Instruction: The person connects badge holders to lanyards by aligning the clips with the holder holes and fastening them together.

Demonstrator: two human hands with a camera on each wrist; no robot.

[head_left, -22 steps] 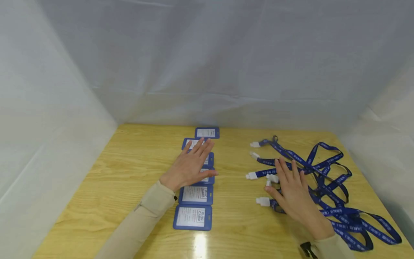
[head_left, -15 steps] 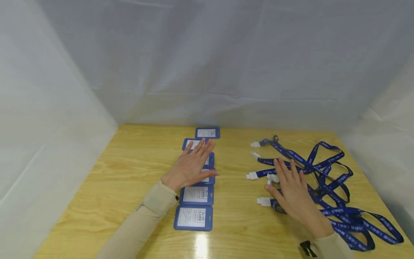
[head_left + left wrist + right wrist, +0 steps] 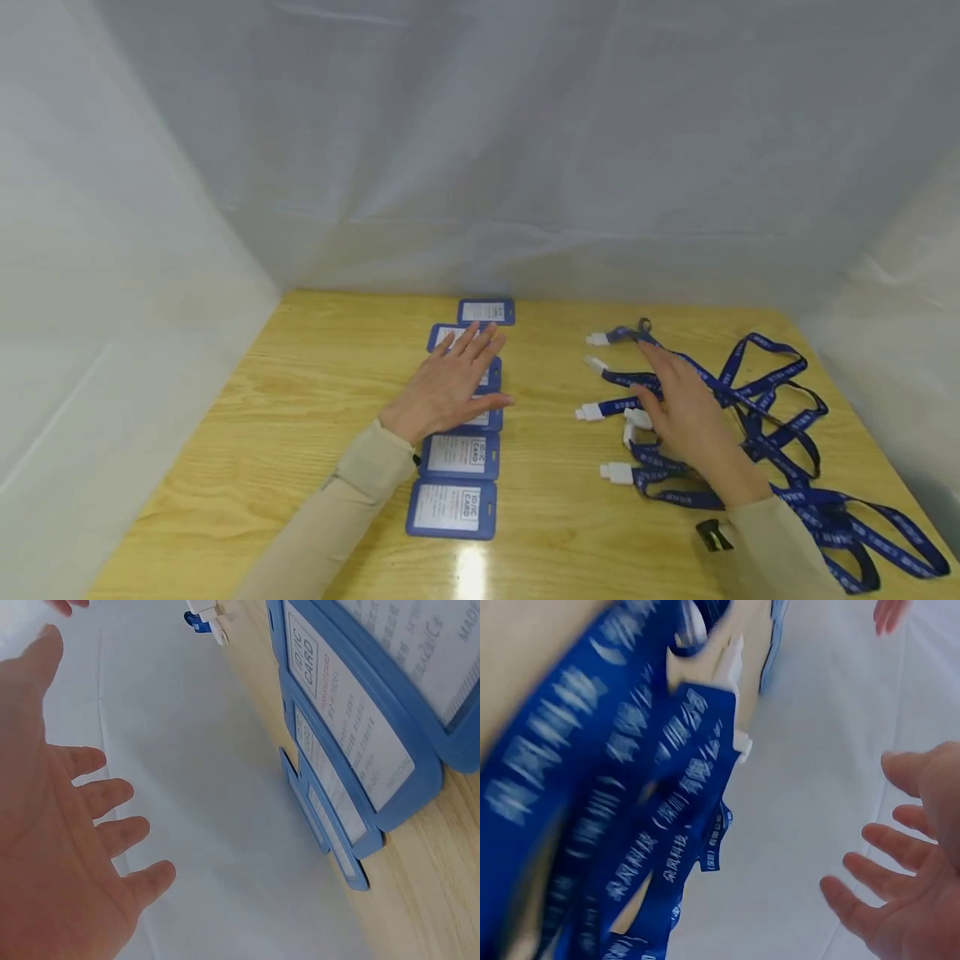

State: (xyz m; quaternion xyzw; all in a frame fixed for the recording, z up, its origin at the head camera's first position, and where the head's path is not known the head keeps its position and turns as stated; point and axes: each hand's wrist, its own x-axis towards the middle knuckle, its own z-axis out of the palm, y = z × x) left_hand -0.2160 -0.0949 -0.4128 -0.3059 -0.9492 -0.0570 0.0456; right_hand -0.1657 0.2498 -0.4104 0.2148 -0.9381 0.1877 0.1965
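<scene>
Wood table [image 3: 300, 433]: left hand [image 3: 448, 383] flat, fingers spread over badge holders [image 3: 459, 454]; right hand [image 3: 686, 408] relaxed above lanyards [image 3: 765, 392].

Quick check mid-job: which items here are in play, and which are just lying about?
In play: blue card holders under the left hand; blue lanyards under the right hand.
Lying about: black clip by the right sleeve; white sheeting around the table.

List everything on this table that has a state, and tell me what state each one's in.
Left hand: open, fingers straight, over the card row.
Right hand: open, fingers spread, above the lanyards.
Badge holders: lying flat in an overlapping row, cards inside, none attached to a lanyard.
Lanyards: loose and tangled in a pile.
White clips: lying free at the lanyard ends.
</scene>
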